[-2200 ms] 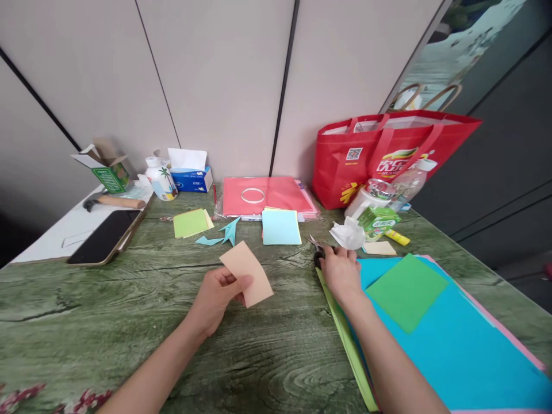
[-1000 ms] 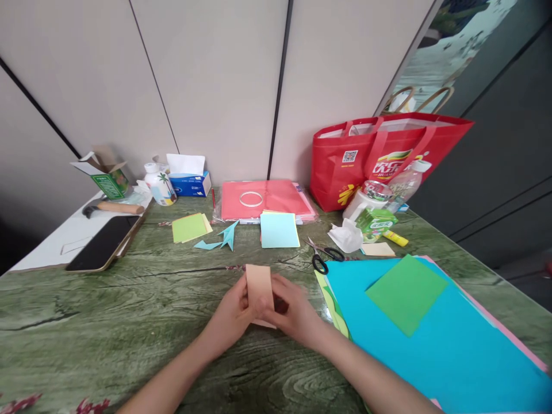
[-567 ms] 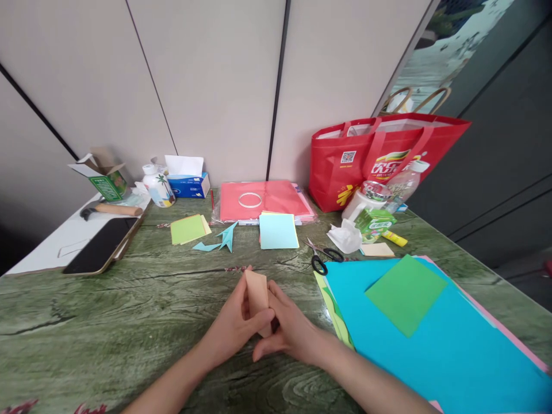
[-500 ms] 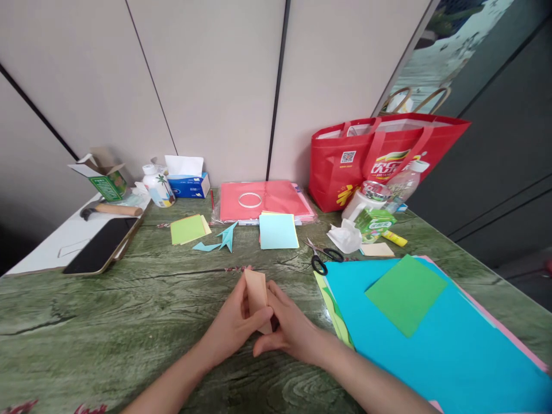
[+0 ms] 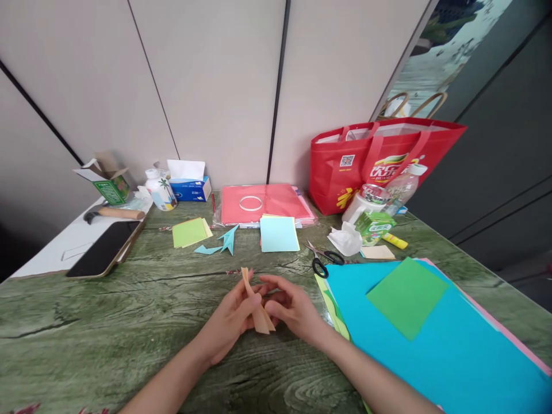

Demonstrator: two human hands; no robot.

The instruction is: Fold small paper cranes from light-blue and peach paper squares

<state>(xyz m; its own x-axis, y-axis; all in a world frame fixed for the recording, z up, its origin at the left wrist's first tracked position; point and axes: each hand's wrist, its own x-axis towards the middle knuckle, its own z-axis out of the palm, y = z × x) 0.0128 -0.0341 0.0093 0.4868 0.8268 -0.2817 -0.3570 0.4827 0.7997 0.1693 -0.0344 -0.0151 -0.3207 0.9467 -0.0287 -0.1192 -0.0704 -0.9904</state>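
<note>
Pinching peach paper (image 5: 261, 320) mid-length, left grip (image 5: 228, 323) closed, right grip (image 5: 298, 310) (loosely curled) alongside, its hold unclear.

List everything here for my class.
large sheets: several, mostly blue, right
small squares: several, lime, blue, green, peach, scattered
cutouts: count unclear, teal, left
folded paper: 1, peach, centre
scissors: 1, black handles, right
pack: 1, red, back
ring: 1, white, back
bag: 1, red, right
boxes: 2, green, both sides
tissue box: 1, blue, left
bottles: 2, white left, clear right
container: 1, white, right
tissue: 1, white, right
tube: 1, yellow, right
phone: 1, black, left
hammer: 1, brown handle, left
stick: 1, red, back
table: 1, green, beneath
left hand: 1, holding folded paper
right hand: 1, beside it
</note>
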